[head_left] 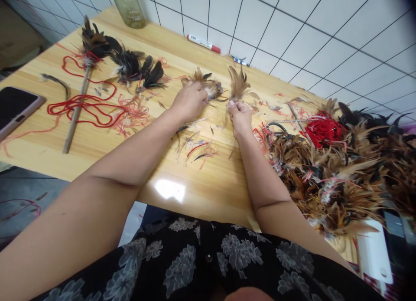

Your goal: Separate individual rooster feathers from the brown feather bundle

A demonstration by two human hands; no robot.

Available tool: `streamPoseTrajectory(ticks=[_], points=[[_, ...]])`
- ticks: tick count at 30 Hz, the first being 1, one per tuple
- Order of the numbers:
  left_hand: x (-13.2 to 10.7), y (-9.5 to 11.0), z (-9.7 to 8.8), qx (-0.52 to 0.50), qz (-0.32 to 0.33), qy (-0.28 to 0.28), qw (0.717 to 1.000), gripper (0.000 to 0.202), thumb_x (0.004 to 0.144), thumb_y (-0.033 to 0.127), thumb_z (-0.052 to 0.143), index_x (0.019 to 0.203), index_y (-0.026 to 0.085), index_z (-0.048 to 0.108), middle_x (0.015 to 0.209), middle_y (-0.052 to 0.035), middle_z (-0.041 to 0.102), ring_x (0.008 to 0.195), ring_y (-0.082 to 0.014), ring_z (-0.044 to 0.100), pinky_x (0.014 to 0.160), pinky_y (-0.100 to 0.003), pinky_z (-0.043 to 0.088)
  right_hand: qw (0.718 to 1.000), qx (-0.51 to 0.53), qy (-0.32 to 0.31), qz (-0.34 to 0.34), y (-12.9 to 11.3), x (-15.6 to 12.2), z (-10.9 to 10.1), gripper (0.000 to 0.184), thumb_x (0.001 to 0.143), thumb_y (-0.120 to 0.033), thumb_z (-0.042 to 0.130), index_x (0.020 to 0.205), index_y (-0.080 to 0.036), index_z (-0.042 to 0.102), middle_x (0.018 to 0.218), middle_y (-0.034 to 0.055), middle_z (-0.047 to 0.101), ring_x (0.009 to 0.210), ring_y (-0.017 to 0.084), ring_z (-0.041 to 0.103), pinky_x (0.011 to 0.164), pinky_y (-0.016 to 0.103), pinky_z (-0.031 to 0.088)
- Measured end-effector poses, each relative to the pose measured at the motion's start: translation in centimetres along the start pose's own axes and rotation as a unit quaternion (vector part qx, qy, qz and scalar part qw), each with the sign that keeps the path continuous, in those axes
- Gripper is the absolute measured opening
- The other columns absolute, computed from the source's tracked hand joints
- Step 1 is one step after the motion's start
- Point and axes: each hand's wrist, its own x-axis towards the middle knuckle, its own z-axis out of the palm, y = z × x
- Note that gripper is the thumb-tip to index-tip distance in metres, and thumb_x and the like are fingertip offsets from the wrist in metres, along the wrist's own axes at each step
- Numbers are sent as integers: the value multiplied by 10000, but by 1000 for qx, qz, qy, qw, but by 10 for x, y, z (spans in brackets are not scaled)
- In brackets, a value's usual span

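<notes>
My right hand (pixel 241 115) pinches the base of a brown feather tuft (pixel 238 83) that fans upward above the table. To its left, my left hand (pixel 191 102) rests with curled fingers on a small pile of brown and grey feathers (pixel 212 89); its fingertips are partly hidden in them. Further left, black feather bunches (pixel 128 67) lie beside a wooden stick (pixel 76 112) with dark feathers (pixel 92 38) tied at its top. Red cord (pixel 97 112) loops loosely over the stick.
A large heap of brown feathers (pixel 325 179) covers the right side, with a red string bundle (pixel 325 129) on it. A phone (pixel 17 106) lies at the left edge. Markers (pixel 203 44) and a greenish bottle (pixel 130 8) stand near the tiled wall (pixel 260 23). Scraps litter the wooden table (pixel 208 192).
</notes>
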Motion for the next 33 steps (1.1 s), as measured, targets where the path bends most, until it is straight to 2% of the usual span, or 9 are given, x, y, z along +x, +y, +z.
streamPoseTrajectory(ticks=[3,6,8,11,17,22,27,30,33], points=[[3,4,-1,-62,-22,42,997,315,897,64,833,772,275,635,870,-42,619,1115,-301,649,1115,-443,498,1000,9,15,13,-2,-4,3,671,928,-852,896,782,-259,617,768,-28,613,829,169,606,801,310,522],[6,14,-1,-202,-96,81,971,298,918,119,863,811,264,626,779,-1,636,914,-234,664,923,-369,538,999,6,20,25,-2,-4,4,640,949,-807,901,780,-256,623,769,-38,589,799,158,552,790,310,477],[6,23,0,-294,-139,72,943,333,939,157,877,812,264,588,735,12,643,804,-198,640,794,-340,515,999,-4,20,29,-2,-4,5,589,974,-739,909,780,-253,638,755,-47,568,777,151,511,765,305,438],[3,35,4,-367,-174,32,914,383,939,196,918,809,257,562,727,13,680,791,-176,654,761,-337,510,999,-15,15,37,-4,-6,7,529,992,-610,930,746,-245,637,710,-61,526,759,141,458,749,296,398],[-2,35,14,-367,-144,-16,919,375,834,172,987,785,249,623,699,16,672,786,-191,679,782,-352,543,998,-4,-31,48,-9,-9,12,545,978,-513,976,691,-236,604,684,-70,504,731,125,441,744,297,398],[-1,27,17,-334,-116,-4,935,291,807,13,907,777,218,702,782,15,732,729,-157,647,751,-297,500,997,6,-57,59,-14,-11,13,563,928,-513,1039,679,-228,622,709,-61,561,739,122,464,745,294,404],[-1,36,16,-325,-124,1,938,307,794,-48,860,736,207,701,756,23,705,739,-152,621,768,-291,486,996,13,-67,58,-18,-13,12,560,887,-483,1078,680,-229,625,715,-61,591,745,122,493,774,290,450],[0,41,11,-326,-111,5,939,303,826,-27,880,757,203,696,778,22,701,782,-156,632,803,-313,482,996,13,-67,56,-17,-14,11,557,917,-485,1052,687,-230,614,707,-64,569,741,117,489,779,285,467],[4,33,-2,-288,-108,46,950,249,958,6,838,860,193,705,840,29,714,851,-144,601,881,-330,477,998,4,-59,34,-13,-11,9,581,950,-562,1016,707,-233,602,702,-66,537,727,111,466,746,279,454]])
